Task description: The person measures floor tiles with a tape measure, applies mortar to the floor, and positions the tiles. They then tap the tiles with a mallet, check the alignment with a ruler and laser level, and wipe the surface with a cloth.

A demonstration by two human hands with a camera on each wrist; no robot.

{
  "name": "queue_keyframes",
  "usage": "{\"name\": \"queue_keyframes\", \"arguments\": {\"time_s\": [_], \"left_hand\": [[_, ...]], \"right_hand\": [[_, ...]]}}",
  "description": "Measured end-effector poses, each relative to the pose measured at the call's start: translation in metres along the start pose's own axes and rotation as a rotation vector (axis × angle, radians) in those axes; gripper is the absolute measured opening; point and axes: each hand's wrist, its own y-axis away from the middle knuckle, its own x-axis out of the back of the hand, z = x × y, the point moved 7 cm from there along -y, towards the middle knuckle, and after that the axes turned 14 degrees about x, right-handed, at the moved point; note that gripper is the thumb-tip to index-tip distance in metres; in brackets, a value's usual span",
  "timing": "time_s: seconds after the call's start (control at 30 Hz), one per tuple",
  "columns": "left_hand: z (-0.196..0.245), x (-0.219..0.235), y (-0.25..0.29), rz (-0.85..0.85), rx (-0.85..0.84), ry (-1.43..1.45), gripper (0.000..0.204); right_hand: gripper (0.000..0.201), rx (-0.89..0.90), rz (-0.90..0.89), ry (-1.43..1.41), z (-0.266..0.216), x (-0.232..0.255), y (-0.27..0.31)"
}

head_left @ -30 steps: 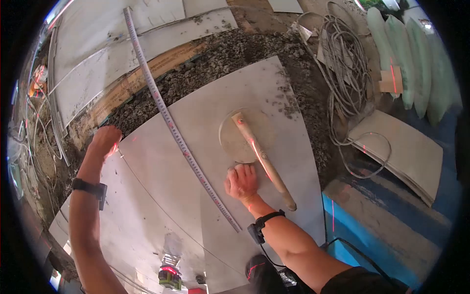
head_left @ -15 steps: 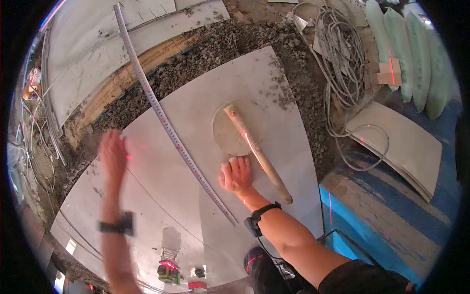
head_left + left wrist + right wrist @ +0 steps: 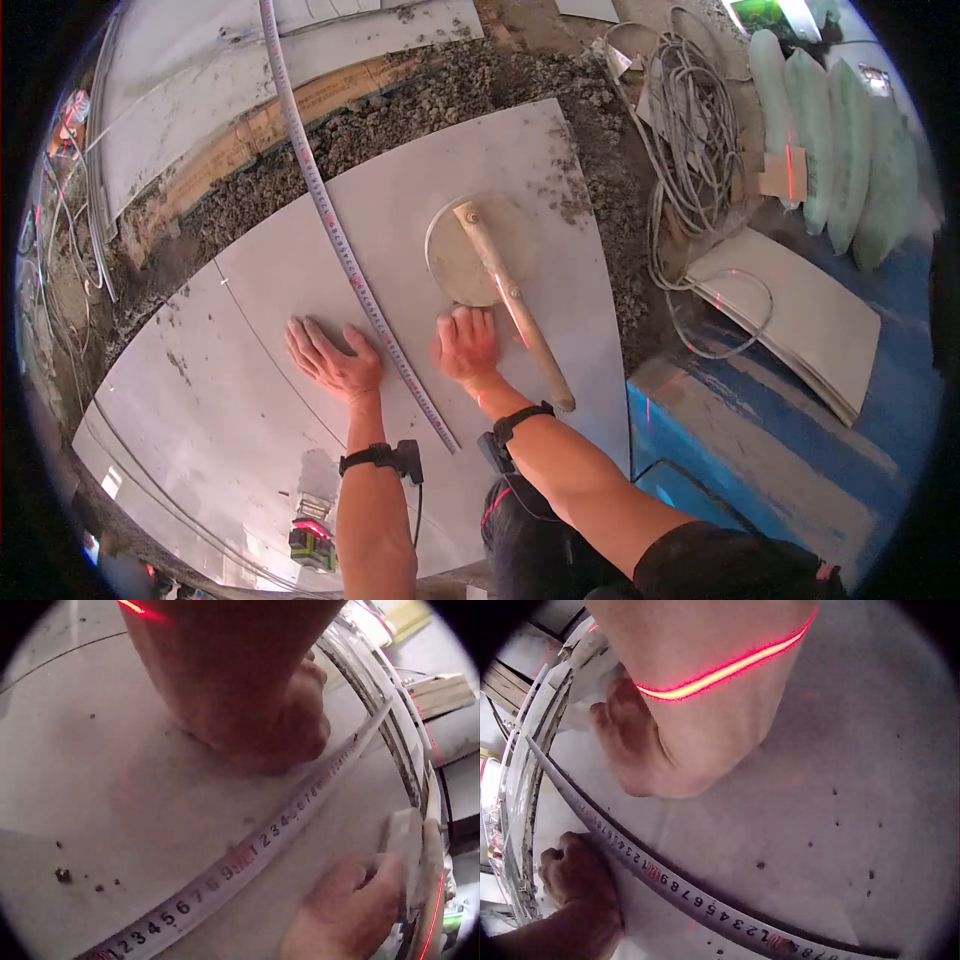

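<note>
My left hand (image 3: pixel 335 360) lies on the large pale slab (image 3: pixel 520 150), fingers spread, just left of the printed metal tape blade (image 3: pixel 345 250). That blade slants across the slab and over its far edge. Right of the tape, my right hand (image 3: pixel 468 345) rests on the slab with fingers curled, its knuckles right at the rim of a round pale mallet head (image 3: pixel 450 250). The mallet's wooden handle (image 3: pixel 510 290) lies over the head and points toward me. In the left wrist view the right hand (image 3: pixel 349 907) sits beside the white head (image 3: pixel 405 840).
Loose grey mortar (image 3: pixel 440 105) borders the slab's far edge. Coiled cable (image 3: pixel 695 130) lies at the far right, near stacked pale sheets (image 3: pixel 790 310) and long green gourds (image 3: pixel 845 150). A green-and-black device (image 3: pixel 312 545) stands near the front left. Red laser lines cross things.
My left hand has left the slab's far left edge and come right, now flat on the slab beside the tape. My right hand has stayed by the mallet head.
</note>
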Motion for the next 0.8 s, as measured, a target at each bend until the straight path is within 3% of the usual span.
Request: {"name": "queue_keyframes", "arguments": {"time_s": [0.17, 0.23, 0.27, 0.33, 0.37, 0.43, 0.53, 0.6, 0.63, 0.67, 0.7, 0.8], "left_hand": [[0.000, 0.006, -0.006, 0.023, 0.025, 0.006, 0.064], [0.004, 0.009, -0.007, -0.021, 0.038, -0.020, 0.065], [0.005, 0.010, -0.006, -0.026, 0.043, -0.001, 0.065], [0.002, 0.008, -0.008, -0.026, 0.041, 0.005, 0.066], [-0.002, 0.004, -0.007, -0.095, 0.059, -0.028, 0.069], [0.000, 0.004, -0.012, -0.084, 0.059, 0.002, 0.071], [-0.009, -0.004, -0.013, -0.149, 0.085, -0.008, 0.074], [-0.016, -0.004, -0.007, -0.219, 0.139, -0.031, 0.075], [-0.014, -0.004, -0.011, -0.219, 0.138, -0.011, 0.076], [-0.014, -0.004, -0.013, -0.216, 0.126, 0.011, 0.076], [-0.018, -0.004, -0.013, -0.216, 0.146, 0.018, 0.076], [-0.022, -0.010, -0.008, -0.209, 0.122, 0.011, 0.077]], "right_hand": [[0.022, -0.011, -0.088, 0.037, -0.008, 0.001, -0.011], [0.022, -0.216, -0.307, 0.006, -0.008, -0.006, -0.010], [0.022, -0.215, -0.310, 0.026, -0.006, 0.009, -0.010], [0.026, -0.101, -0.290, -0.246, -0.015, 0.051, -0.031], [0.031, -0.007, -0.157, -0.085, -0.009, 0.094, -0.048], [0.034, -0.341, -0.224, 0.145, 0.041, 0.119, -0.035], [0.043, -0.484, -0.088, 0.360, 0.084, 0.154, -0.033], [0.036, -0.935, -0.567, -0.176, 0.117, 0.103, 0.038], [0.033, -1.158, -0.390, -0.668, 0.114, 0.079, 0.058], [0.033, -1.148, -0.409, -0.654, 0.118, 0.062, 0.069], [0.034, -0.925, -0.444, -0.486, 0.126, 0.048, 0.067], [0.053, -1.015, -0.466, -0.535, 0.114, 0.051, -0.030]]}}
